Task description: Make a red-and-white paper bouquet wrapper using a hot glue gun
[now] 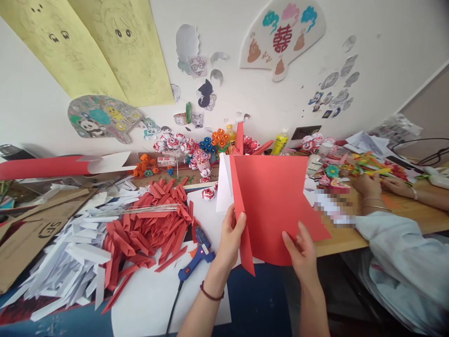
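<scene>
Red sheet [271, 201]: in both hands, raised at the front edge of the table; a narrow flap stands bent along its left side.
Left hand [231, 231]: thumb in front, fingers behind, pinching the flap.
Right hand [302, 248]: at the sheet's lower right; thumb and forefinger spread apart; cannot tell whether the other fingers grip.
Glue gun [196, 260]: blue, lying on white paper [157, 304], left of the sheet; small light lit.
Red strips [140, 234]: folded, heaped beyond the glue gun.
White strips [70, 262]: heaped left of the red ones.
Wires [150, 208]: thin, lying across both heaps.
Cardboard [31, 234]: far left.
Orange flowers [220, 138]: behind the sheet, near the wall.
Co-worker's hands [368, 187]: at right, among coloured pieces.
</scene>
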### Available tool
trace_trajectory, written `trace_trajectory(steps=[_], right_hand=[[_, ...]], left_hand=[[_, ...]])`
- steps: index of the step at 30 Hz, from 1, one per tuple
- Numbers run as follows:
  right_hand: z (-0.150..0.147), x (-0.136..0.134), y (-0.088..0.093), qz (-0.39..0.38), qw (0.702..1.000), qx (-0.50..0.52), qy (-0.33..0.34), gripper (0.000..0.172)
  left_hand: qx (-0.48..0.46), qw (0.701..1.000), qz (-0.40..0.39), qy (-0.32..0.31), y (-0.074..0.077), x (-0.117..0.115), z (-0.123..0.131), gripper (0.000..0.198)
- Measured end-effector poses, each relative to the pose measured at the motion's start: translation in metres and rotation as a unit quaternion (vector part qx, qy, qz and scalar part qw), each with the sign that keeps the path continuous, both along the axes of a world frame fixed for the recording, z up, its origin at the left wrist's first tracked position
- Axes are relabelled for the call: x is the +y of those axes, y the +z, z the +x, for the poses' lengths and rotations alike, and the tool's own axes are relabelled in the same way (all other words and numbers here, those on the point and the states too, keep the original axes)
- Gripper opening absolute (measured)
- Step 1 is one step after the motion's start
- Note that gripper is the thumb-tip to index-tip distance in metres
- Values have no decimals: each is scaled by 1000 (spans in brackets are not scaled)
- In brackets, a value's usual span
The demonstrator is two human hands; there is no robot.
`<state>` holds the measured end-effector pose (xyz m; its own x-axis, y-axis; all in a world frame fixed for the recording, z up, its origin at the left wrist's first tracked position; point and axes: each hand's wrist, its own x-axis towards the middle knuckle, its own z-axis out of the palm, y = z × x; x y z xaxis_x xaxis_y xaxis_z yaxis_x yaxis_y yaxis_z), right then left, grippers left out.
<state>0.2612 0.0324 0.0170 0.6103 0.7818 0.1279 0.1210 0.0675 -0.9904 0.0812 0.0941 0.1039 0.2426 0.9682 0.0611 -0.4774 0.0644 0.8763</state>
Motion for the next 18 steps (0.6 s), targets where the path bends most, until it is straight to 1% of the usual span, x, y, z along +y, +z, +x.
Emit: trace_trajectory(steps=[2,4,6,8,11,14,16,18], right_hand=[[-5,0,8,1,1000,7,28,69],[-9,1,16,7,998,30,54,71],[-13,0,22,19,993,83,78,74],[-14,-2,21,26,985,149,86,78],[-11,-4,9,18,972,223,71,80],[-9,-3,-2,-4,962,269,49,80],[-8,-2,-1,-11,958,285,39,81],[-7,0,3,5,959,281,37,80]], left_hand=[[14,999,-14,50,0,4,4,37],[30,994,-28,98,-2,7,7,37],[50,989,-36,131,-3,9,8,39],[65,986,-38,146,-2,10,7,40],[63,987,-33,146,0,12,5,36],[49,992,-24,118,3,11,4,30],[36,994,-23,97,5,11,3,28],[25,995,-28,89,5,10,4,26]])
